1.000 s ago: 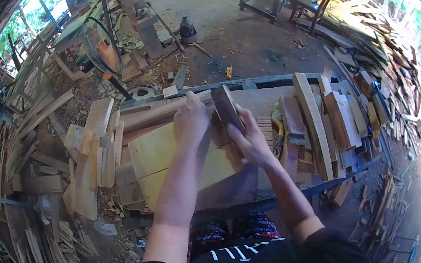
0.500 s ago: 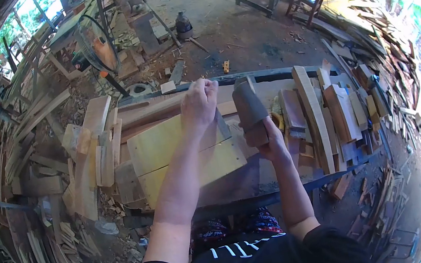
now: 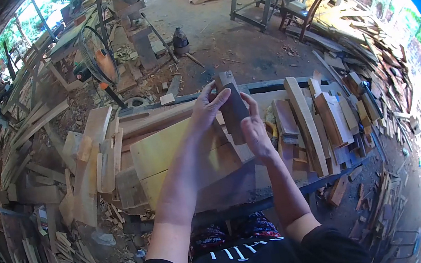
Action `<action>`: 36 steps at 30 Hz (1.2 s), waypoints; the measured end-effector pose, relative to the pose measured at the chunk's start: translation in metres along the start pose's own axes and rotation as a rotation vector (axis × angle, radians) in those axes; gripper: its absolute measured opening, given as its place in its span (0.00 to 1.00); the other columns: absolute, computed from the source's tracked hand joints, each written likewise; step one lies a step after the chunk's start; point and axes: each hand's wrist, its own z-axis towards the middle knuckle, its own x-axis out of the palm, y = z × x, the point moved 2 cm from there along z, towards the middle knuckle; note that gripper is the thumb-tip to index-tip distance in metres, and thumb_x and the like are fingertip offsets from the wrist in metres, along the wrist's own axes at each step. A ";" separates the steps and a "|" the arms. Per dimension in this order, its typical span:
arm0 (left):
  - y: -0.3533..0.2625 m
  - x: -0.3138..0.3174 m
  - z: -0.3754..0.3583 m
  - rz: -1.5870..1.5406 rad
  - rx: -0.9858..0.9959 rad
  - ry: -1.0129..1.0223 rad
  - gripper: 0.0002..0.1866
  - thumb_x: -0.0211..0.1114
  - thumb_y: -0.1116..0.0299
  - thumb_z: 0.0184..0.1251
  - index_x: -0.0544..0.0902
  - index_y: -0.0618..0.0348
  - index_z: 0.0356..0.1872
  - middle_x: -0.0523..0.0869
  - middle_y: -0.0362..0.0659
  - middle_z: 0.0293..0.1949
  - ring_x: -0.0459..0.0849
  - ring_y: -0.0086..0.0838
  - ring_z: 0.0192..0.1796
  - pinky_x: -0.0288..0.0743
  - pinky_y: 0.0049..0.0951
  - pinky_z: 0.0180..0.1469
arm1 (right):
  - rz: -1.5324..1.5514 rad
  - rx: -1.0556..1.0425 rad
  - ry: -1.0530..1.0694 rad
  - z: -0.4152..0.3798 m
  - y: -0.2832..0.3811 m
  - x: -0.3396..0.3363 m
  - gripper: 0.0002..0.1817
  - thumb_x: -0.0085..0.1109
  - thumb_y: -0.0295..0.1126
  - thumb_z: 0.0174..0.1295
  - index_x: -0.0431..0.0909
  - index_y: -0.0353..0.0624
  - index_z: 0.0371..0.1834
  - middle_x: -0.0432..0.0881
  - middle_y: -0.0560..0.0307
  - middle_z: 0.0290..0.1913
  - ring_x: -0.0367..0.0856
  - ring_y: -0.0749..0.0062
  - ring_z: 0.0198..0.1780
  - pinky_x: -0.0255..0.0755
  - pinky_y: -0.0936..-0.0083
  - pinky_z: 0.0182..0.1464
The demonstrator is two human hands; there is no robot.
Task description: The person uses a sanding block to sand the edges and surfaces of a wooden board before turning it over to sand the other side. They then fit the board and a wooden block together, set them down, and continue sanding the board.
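Note:
A dark sanding block (image 3: pixel 233 108), which looks like a wood block wrapped in brown-grey sandpaper, is held tilted up above the workbench. My left hand (image 3: pixel 210 105) grips its upper left side, thumb across the near face and fingers partly hidden behind. Along the lower right side, my right hand (image 3: pixel 257 134) is closed against the block with the fingers reaching up its edge. Beneath my left forearm lie pale yellowish boards (image 3: pixel 167 147) on the bench. A yellow curved object (image 3: pixel 273 132) rests just right of my right hand, partly hidden.
Wood pieces (image 3: pixel 304 126) line the bench's right side, and more boards (image 3: pixel 95 147) lie on its left. A standing fan (image 3: pixel 99 64) is beyond at the left. Scrap timber piles (image 3: pixel 370 39) flank the floor; a chair (image 3: pixel 307 13) stands at the far right.
My left hand has opened from a fist and taken hold of the block's upper part. The sandpaper, earlier bulging loosely, now lies flatter, and the block has shifted left and up.

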 end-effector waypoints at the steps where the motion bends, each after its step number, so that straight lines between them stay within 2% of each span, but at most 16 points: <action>1: -0.001 0.002 -0.001 0.035 -0.057 -0.013 0.31 0.65 0.49 0.69 0.71 0.58 0.65 0.84 0.41 0.48 0.79 0.21 0.50 0.72 0.24 0.52 | -0.171 -0.079 -0.035 0.000 0.005 0.003 0.43 0.46 0.59 0.69 0.47 0.44 0.78 0.64 0.38 0.66 0.64 0.51 0.70 0.60 0.61 0.69; 2: -0.003 0.004 -0.002 0.030 -0.055 -0.010 0.31 0.65 0.49 0.69 0.71 0.58 0.65 0.84 0.41 0.48 0.79 0.21 0.50 0.72 0.24 0.52 | -0.342 -0.155 -0.070 -0.001 0.011 0.007 0.42 0.50 0.56 0.68 0.47 0.45 0.78 0.66 0.37 0.64 0.66 0.50 0.68 0.62 0.60 0.68; 6: -0.010 0.001 -0.006 -0.143 -0.021 -0.023 0.39 0.70 0.56 0.64 0.61 0.56 0.71 0.85 0.44 0.49 0.82 0.24 0.51 0.72 0.27 0.57 | -0.638 -0.132 -0.164 -0.004 0.031 0.018 0.41 0.57 0.46 0.67 0.48 0.48 0.78 0.66 0.37 0.64 0.67 0.50 0.67 0.62 0.59 0.68; 9: -0.006 -0.003 -0.003 -0.125 0.022 -0.030 0.38 0.72 0.59 0.63 0.61 0.55 0.69 0.85 0.45 0.47 0.83 0.25 0.50 0.72 0.28 0.57 | -0.471 -0.087 -0.087 -0.002 0.028 0.014 0.38 0.57 0.43 0.67 0.50 0.46 0.77 0.71 0.36 0.60 0.75 0.47 0.60 0.68 0.59 0.63; 11: -0.004 -0.001 -0.001 -0.105 0.059 -0.053 0.36 0.72 0.59 0.62 0.63 0.55 0.68 0.86 0.45 0.46 0.83 0.25 0.49 0.73 0.28 0.57 | 0.064 0.030 -0.084 -0.004 0.045 0.014 0.35 0.58 0.42 0.67 0.54 0.44 0.74 0.76 0.36 0.54 0.82 0.46 0.50 0.75 0.61 0.54; 12: -0.003 0.002 -0.002 -0.089 0.060 -0.076 0.35 0.73 0.59 0.62 0.64 0.54 0.66 0.85 0.44 0.45 0.83 0.25 0.49 0.73 0.28 0.56 | -0.015 0.021 -0.155 -0.002 0.044 0.014 0.34 0.60 0.44 0.67 0.58 0.42 0.71 0.81 0.40 0.43 0.86 0.56 0.42 0.78 0.69 0.44; 13: -0.002 0.006 -0.003 -0.073 0.059 -0.097 0.35 0.73 0.58 0.61 0.65 0.53 0.65 0.85 0.44 0.43 0.83 0.24 0.48 0.73 0.27 0.55 | -0.015 0.028 -0.162 0.004 0.037 0.014 0.34 0.60 0.44 0.67 0.58 0.42 0.71 0.81 0.40 0.43 0.86 0.56 0.42 0.78 0.69 0.44; 15: -0.008 0.010 -0.007 -0.059 0.044 -0.092 0.34 0.73 0.59 0.62 0.65 0.52 0.65 0.85 0.42 0.41 0.82 0.23 0.47 0.74 0.27 0.52 | -0.560 0.017 -0.289 0.012 0.029 0.013 0.33 0.61 0.45 0.66 0.62 0.40 0.67 0.82 0.42 0.39 0.85 0.66 0.42 0.77 0.74 0.43; 16: -0.011 0.011 -0.007 -0.041 0.044 -0.093 0.34 0.73 0.60 0.62 0.65 0.51 0.66 0.84 0.41 0.39 0.82 0.22 0.46 0.75 0.26 0.50 | -0.440 0.058 -0.201 0.010 0.033 0.012 0.31 0.61 0.46 0.67 0.65 0.38 0.64 0.82 0.42 0.37 0.85 0.64 0.39 0.77 0.71 0.42; 20: -0.010 0.015 -0.003 -0.206 0.004 -0.026 0.34 0.72 0.64 0.63 0.65 0.49 0.67 0.83 0.39 0.38 0.82 0.21 0.45 0.76 0.23 0.46 | -0.380 0.041 -0.215 0.003 0.033 0.016 0.27 0.60 0.45 0.67 0.67 0.38 0.61 0.82 0.43 0.42 0.84 0.58 0.43 0.76 0.65 0.46; 22: -0.010 0.018 -0.005 -0.165 0.075 0.006 0.34 0.72 0.66 0.63 0.64 0.46 0.68 0.83 0.40 0.41 0.82 0.23 0.46 0.77 0.25 0.47 | -0.378 -0.080 -0.211 0.001 0.021 0.016 0.26 0.60 0.43 0.67 0.67 0.40 0.62 0.80 0.44 0.46 0.82 0.56 0.48 0.73 0.61 0.51; 29: -0.003 0.016 -0.005 -0.189 0.099 0.050 0.31 0.70 0.72 0.60 0.65 0.47 0.63 0.83 0.45 0.41 0.83 0.29 0.45 0.78 0.32 0.51 | -0.450 -0.037 -0.134 -0.010 0.020 0.005 0.27 0.61 0.41 0.65 0.65 0.43 0.63 0.78 0.43 0.50 0.79 0.51 0.53 0.71 0.59 0.53; 31: -0.009 0.020 -0.008 -0.397 0.061 0.047 0.31 0.72 0.76 0.55 0.65 0.50 0.57 0.82 0.43 0.37 0.84 0.27 0.41 0.78 0.30 0.47 | -0.618 -0.129 -0.142 -0.012 0.022 0.006 0.28 0.61 0.42 0.65 0.65 0.42 0.63 0.78 0.43 0.50 0.79 0.50 0.53 0.71 0.59 0.53; 32: -0.012 0.023 -0.010 -0.460 0.074 0.028 0.28 0.71 0.75 0.57 0.64 0.51 0.55 0.82 0.43 0.35 0.85 0.28 0.39 0.79 0.32 0.45 | -0.676 -0.166 -0.130 -0.013 0.023 0.007 0.29 0.61 0.42 0.65 0.64 0.43 0.65 0.78 0.41 0.51 0.79 0.47 0.54 0.71 0.58 0.54; 35: -0.008 0.018 -0.010 -0.564 0.010 -0.023 0.25 0.70 0.75 0.59 0.64 0.50 0.53 0.81 0.42 0.33 0.84 0.28 0.37 0.80 0.30 0.41 | -0.484 -0.157 -0.093 -0.014 0.022 0.012 0.28 0.60 0.37 0.65 0.66 0.40 0.66 0.78 0.40 0.56 0.78 0.53 0.59 0.68 0.64 0.61; 36: -0.004 0.017 -0.008 -0.541 0.013 -0.047 0.24 0.70 0.74 0.61 0.64 0.50 0.51 0.80 0.41 0.32 0.84 0.27 0.35 0.80 0.28 0.38 | -0.451 -0.168 -0.088 -0.015 0.021 0.015 0.30 0.60 0.36 0.65 0.63 0.38 0.69 0.77 0.38 0.58 0.77 0.48 0.60 0.68 0.61 0.62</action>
